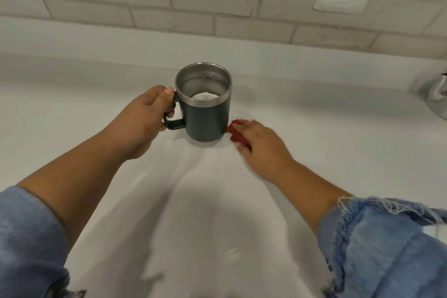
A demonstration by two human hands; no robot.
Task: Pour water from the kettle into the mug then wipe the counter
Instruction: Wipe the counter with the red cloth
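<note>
Head view: left hand (pixel 145 113) grips handle of dark-green, steel-lined mug (pixel 209 123); right hand (pixel 262 144) apparently clutches red cloth (pixel 235 132).

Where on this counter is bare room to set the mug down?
Bare counter lies left of the left hand, behind the mug up to the tiled wall, and right of the right hand up to the metal object. Crowded: beside the mug's base, where the right hand holds the red cloth.
</note>
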